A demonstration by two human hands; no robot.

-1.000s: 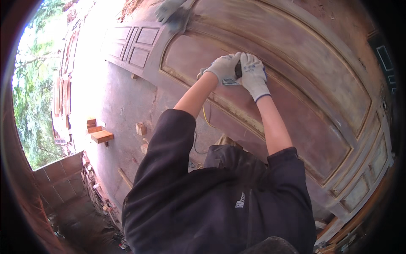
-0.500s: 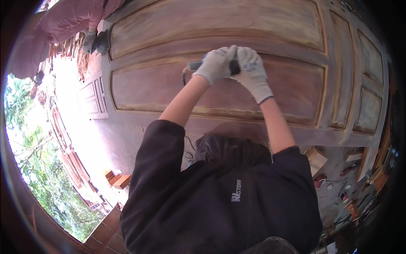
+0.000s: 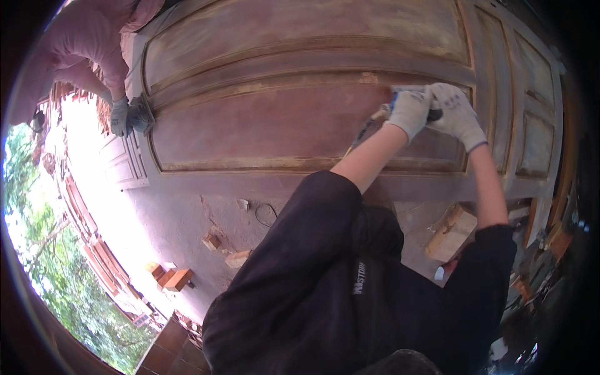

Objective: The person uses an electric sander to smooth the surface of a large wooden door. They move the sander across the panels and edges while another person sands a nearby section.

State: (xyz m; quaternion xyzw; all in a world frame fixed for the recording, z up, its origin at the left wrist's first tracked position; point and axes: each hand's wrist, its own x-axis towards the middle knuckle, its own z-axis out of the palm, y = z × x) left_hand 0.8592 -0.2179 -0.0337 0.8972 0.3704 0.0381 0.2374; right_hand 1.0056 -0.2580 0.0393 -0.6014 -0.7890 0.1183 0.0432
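Note:
A large wooden panel door (image 3: 262, 128) with carved mouldings lies flat in front of me, its brown finish patchy and worn. My left hand (image 3: 410, 112), in a white work glove, is wrapped round the body of a handheld power sander (image 3: 434, 115). My right hand (image 3: 459, 117), gloved the same way, is closed over its dark front part. Most of the tool is hidden under the gloves, and it rests on the right part of the nearer long panel. From its left end a cord or hose (image 3: 362, 132) trails toward me.
At the upper left a co-worker in pink clothing (image 3: 81, 37) has a gloved hand (image 3: 119, 117) on a dark sanding tool (image 3: 141, 114) at the door's end. Wood blocks (image 3: 451, 234) lie on the floor (image 3: 175, 219) near me. A small wooden piece (image 3: 178, 279) stands lower left.
Both my hands have moved the sander to the right along the near panel, and my body has leaned that way. The co-worker's tool has shifted toward me along the door's end.

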